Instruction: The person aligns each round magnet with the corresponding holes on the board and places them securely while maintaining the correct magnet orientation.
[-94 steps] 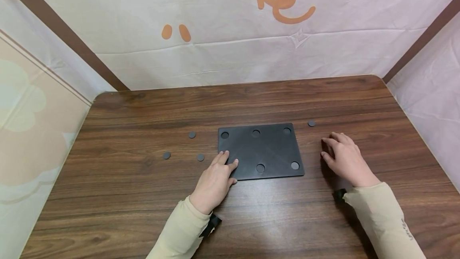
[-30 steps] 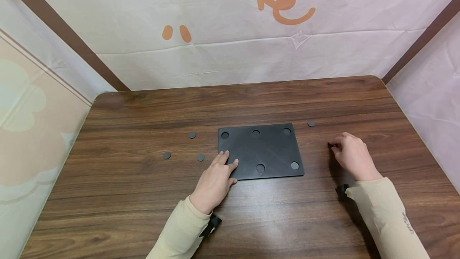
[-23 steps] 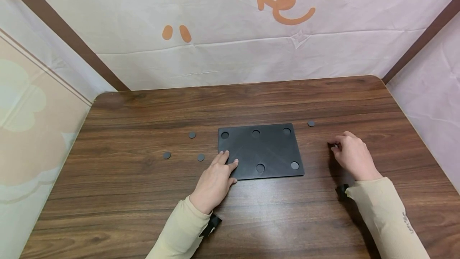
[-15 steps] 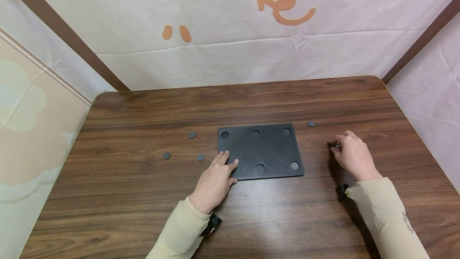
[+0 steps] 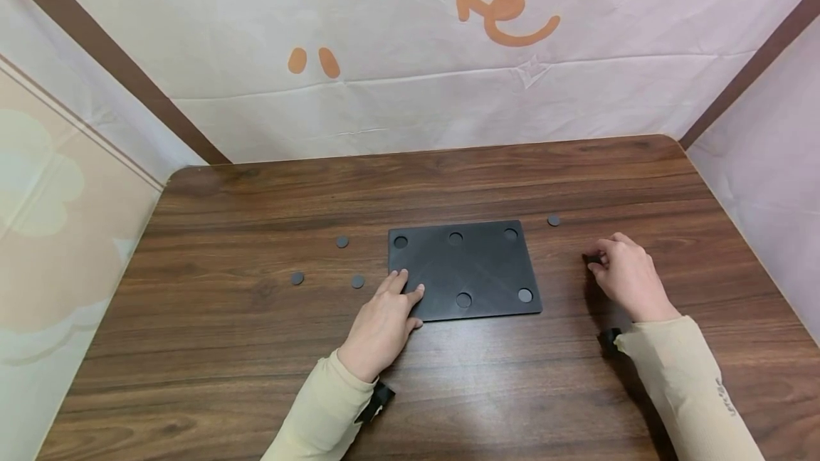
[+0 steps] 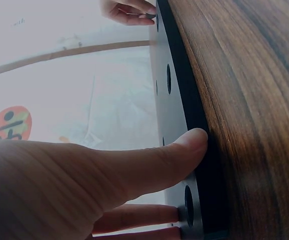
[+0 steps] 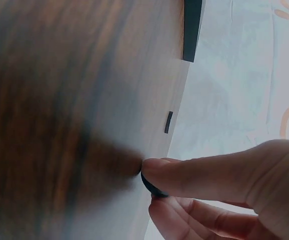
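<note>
A dark rectangular plate (image 5: 470, 269) with several round recesses lies mid-table. Its near right recess shows a lighter grey round face (image 5: 525, 295). My left hand (image 5: 379, 329) rests on the plate's near left corner, fingers extended over the top. In the left wrist view its thumb (image 6: 154, 167) touches the plate's near edge. To the right of the plate, my right hand (image 5: 628, 279) pinches a small dark disc between thumb and fingers, low over the table. The right wrist view shows this disc (image 7: 152, 187) tilted and partly hidden by the thumb.
Three loose grey discs, a far one (image 5: 342, 242), a left one (image 5: 297, 278) and a near one (image 5: 357, 281), lie left of the plate. Another disc (image 5: 554, 220) sits beyond its far right corner. A printed curtain (image 5: 410, 112) hangs behind the wooden table (image 5: 224, 340).
The right hand has shifted slightly right, and its loosely spread fingers have drawn together on a disc, which turned in the fingertips. The left hand and plate have stayed in place.
</note>
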Motion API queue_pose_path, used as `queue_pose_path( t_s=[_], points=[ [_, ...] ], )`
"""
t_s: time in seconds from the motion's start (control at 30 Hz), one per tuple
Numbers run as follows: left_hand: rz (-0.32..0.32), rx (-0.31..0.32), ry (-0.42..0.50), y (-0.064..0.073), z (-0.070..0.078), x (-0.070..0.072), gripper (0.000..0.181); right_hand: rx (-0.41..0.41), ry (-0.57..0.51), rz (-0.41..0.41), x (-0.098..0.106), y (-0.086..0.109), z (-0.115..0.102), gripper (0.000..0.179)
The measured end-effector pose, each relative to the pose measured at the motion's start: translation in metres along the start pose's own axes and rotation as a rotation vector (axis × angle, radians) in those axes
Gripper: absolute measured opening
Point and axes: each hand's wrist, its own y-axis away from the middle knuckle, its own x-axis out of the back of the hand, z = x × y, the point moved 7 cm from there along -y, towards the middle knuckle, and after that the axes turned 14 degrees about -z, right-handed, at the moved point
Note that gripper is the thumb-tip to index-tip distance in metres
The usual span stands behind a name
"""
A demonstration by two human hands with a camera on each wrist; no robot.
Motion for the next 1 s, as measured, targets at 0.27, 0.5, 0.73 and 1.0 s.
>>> queue_pose_path(
  t_s=[0.27,0.5,0.73,1.0],
  points=[
    [0.009,-0.006,0.007,0.0009,-0.0006,-0.002,0.044,0.024,-0.006,-0.02,-0.0047,0.0008,-0.0034,0.013],
    [0.02,-0.006,0.0,0.0012,-0.0011,-0.0036,0.044,0.0,0.005,-0.059,-0.0075,0.0006,-0.0041,0.013],
    [0.018,-0.007,0.001,0.0015,-0.0009,-0.003,0.044,-0.039,0.002,-0.075,-0.0065,0.0009,-0.0034,0.012],
    [0.023,-0.007,-0.003,0.0018,-0.0012,-0.003,0.044,-0.042,0.009,-0.083,-0.0049,-0.0019,-0.0083,0.013]
  ],
)
